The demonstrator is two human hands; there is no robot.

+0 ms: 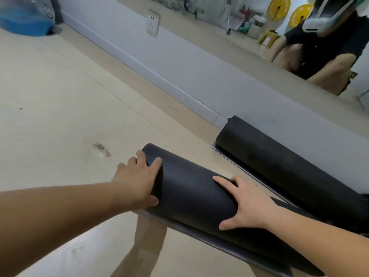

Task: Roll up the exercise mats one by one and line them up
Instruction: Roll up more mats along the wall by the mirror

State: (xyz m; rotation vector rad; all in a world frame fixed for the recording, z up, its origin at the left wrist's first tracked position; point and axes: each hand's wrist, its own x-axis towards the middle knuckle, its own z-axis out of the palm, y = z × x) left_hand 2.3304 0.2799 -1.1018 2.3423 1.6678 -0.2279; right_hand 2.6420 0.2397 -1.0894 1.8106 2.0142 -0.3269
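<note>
Socket (152, 23), mirror (219, 37), far mat roll (289, 166) beyond near mat roll (195, 194)

Nothing legible shows anywhere. The blue water jug (24, 17) at the top left bears a round pale emblem (48, 11), too blurred to make out. Two yellow discs (278, 8) reflected in the mirror (209, 43) carry dark marks, but no letters or numbers can be told.

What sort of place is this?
Probably a gym or exercise studio: a wide mirror runs along the wall, two black rolls, the near mat and far mat, lie on the floor, and yellow discs, perhaps weight plates, show in the reflection.
</note>
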